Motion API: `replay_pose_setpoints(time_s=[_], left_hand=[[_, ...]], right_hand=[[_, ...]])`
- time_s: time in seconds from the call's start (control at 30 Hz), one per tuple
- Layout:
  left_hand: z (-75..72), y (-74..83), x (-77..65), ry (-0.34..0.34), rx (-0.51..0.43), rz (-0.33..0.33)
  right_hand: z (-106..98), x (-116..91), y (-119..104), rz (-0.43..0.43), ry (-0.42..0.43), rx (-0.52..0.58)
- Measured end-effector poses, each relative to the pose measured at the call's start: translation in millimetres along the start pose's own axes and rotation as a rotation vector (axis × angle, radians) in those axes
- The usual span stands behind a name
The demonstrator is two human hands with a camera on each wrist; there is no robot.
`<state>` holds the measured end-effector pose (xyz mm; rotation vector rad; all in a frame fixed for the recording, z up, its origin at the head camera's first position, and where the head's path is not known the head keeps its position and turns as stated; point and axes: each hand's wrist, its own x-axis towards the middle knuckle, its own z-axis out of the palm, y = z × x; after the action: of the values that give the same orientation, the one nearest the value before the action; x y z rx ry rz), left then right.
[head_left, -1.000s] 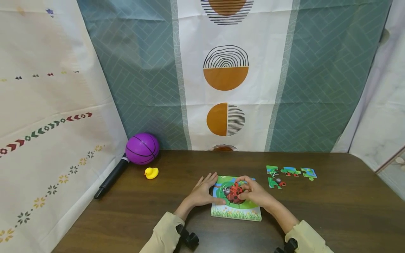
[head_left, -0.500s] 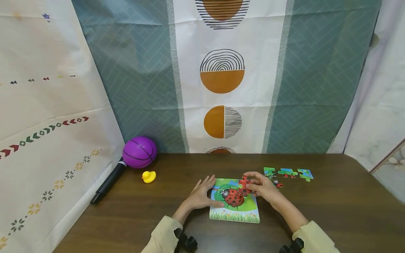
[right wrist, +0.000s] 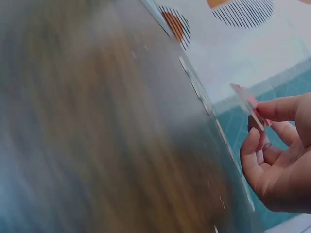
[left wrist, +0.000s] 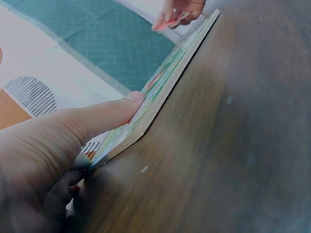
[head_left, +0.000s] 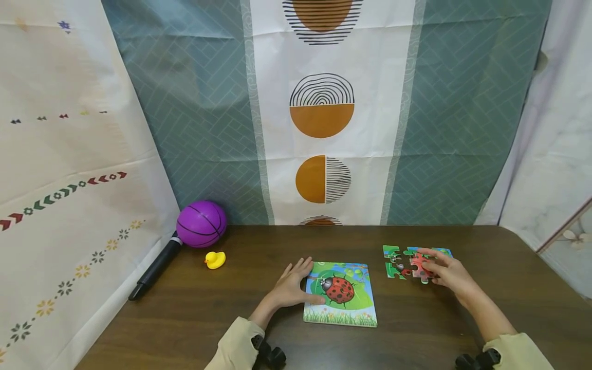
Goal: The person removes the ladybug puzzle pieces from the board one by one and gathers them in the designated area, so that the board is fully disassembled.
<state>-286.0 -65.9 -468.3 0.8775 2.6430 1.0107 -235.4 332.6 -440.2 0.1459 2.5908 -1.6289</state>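
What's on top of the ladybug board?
The left hand has its thumb on the board, at the left. A printed red ladybug on a green leaf shows beside it; the bit of picture under the thumb is covered.

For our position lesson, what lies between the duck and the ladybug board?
The head view shows bare table, then the left hand, touching the board.

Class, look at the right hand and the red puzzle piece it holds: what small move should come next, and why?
Probably lower the red puzzle piece onto the table beside the loose pieces and release it. The right hand pinches it close to them in the head view, and the right wrist view shows it raised.
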Motion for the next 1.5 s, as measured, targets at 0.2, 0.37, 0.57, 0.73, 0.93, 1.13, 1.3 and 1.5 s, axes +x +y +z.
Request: replay_pose_setpoints(time_s=[0.2,0.37,0.57,0.73,0.93,1.13,1.3,1.5], left_hand=[[1.0,-0.6,-1.2,0.000,0.007,0.000],[0.9,0.7,-0.8,0.006,0.012,-0.003],[-0.8,2.9,-0.4,0.002,0.011,-0.006],[-1.4,2.5,-0.5,0.001,0.015,-0.003],[-1.3,1.4,0.4,0.003,0.018,0.000],[-1.1,0.5,0.6,-0.001,0.020,-0.001],[-1.2,0.6,0.1,-0.003,0.023,-0.002],[-1.5,1.1,0.3,-0.004,0.014,-0.005]], right_hand=[[-8.0,2.8,11.2,0.001,0.029,-0.062],[-3.7,4.9,17.9,-0.052,0.073,-0.141],[2.0,5.9,21.8,-0.119,0.128,-0.201],[3.0,7.3,25.7,-0.126,0.152,-0.221],[1.0,10.9,29.9,-0.150,0.175,-0.227],[1.3,10.8,29.7,-0.137,0.176,-0.247],[1.8,10.4,28.7,-0.147,0.199,-0.254],[2.4,9.8,25.5,-0.141,0.250,-0.256]])
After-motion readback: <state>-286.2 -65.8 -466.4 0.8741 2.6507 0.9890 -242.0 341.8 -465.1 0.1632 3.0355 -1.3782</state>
